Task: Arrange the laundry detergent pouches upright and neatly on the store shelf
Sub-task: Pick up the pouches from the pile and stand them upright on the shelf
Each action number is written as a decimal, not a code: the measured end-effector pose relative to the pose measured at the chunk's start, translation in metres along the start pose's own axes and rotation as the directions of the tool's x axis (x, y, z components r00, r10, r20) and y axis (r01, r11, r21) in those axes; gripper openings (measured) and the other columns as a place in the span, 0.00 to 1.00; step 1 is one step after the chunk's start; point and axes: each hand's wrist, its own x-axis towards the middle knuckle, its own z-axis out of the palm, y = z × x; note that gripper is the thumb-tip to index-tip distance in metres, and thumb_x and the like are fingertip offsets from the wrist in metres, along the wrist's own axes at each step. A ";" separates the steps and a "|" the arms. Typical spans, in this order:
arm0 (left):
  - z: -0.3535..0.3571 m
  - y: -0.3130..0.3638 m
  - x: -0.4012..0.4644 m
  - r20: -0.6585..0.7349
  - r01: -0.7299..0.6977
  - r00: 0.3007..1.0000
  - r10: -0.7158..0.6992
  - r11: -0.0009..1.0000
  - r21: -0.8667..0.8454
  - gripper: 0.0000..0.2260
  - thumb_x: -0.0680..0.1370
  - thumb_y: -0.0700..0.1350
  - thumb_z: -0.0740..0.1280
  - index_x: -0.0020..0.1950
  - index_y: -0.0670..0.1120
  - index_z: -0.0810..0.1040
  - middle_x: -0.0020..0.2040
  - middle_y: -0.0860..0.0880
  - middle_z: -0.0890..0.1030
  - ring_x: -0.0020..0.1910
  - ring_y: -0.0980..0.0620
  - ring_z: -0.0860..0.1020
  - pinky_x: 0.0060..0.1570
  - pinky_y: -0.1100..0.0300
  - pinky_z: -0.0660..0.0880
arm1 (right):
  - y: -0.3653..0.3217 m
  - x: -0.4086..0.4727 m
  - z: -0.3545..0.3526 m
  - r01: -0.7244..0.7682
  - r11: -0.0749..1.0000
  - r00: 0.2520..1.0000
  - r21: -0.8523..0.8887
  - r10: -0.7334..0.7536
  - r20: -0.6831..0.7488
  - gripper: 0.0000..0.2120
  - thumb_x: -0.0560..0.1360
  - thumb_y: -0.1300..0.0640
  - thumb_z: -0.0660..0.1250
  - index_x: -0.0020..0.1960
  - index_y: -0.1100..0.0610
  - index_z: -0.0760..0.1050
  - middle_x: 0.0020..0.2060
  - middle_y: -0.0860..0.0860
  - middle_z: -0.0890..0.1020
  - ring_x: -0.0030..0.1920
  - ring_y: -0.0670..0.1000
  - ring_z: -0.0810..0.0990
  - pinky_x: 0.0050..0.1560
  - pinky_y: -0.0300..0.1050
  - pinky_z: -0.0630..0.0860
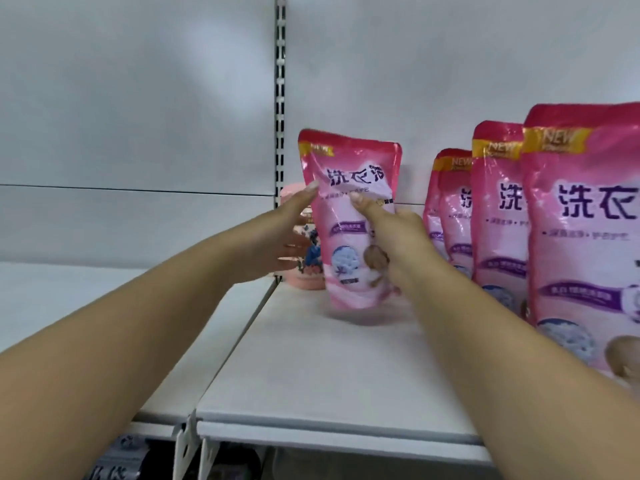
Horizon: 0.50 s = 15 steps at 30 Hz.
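While I steady the pouch (349, 216) on the shelf (311, 375) | left hand (277, 244) flat-fingered at its side, right hand (398, 244) pressing its front, fingers straight | next: square it with the row (498, 209).

4 pink pouches (349, 220), 1 pink tub (304, 268), 2 hands (277, 237).

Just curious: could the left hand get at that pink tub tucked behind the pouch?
Probably yes. The left hand is already beside the pink tub, with only the tub's right part hidden behind the pouch. Nothing lies between hand and tub.
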 end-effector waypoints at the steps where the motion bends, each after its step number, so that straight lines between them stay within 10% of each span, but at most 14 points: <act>1: 0.011 0.003 0.006 0.004 -0.056 0.998 0.056 0.994 -0.094 0.30 0.74 0.67 0.54 0.64 0.46 0.70 0.57 0.41 0.79 0.55 0.45 0.79 0.55 0.54 0.75 | -0.001 0.000 0.003 0.009 0.997 0.999 0.071 -0.011 0.031 0.19 0.67 0.42 0.73 0.47 0.55 0.76 0.36 0.55 0.79 0.28 0.52 0.75 0.34 0.42 0.75; 8: 0.032 -0.017 0.034 -0.322 -0.275 0.926 0.199 0.938 -0.212 0.23 0.74 0.65 0.58 0.51 0.48 0.79 0.44 0.45 0.85 0.41 0.47 0.84 0.48 0.53 0.79 | 0.004 0.009 0.002 -0.075 0.980 0.982 0.184 0.041 0.182 0.24 0.67 0.33 0.66 0.51 0.51 0.79 0.45 0.54 0.85 0.49 0.58 0.83 0.58 0.57 0.75; 15: 0.026 -0.029 0.034 -0.276 -0.306 0.929 0.247 0.931 -0.199 0.29 0.69 0.67 0.59 0.53 0.45 0.80 0.44 0.44 0.85 0.44 0.45 0.83 0.49 0.52 0.79 | -0.002 0.006 -0.002 0.155 0.959 0.987 0.237 -0.161 0.005 0.03 0.70 0.60 0.72 0.40 0.56 0.78 0.34 0.52 0.83 0.36 0.52 0.82 0.44 0.46 0.79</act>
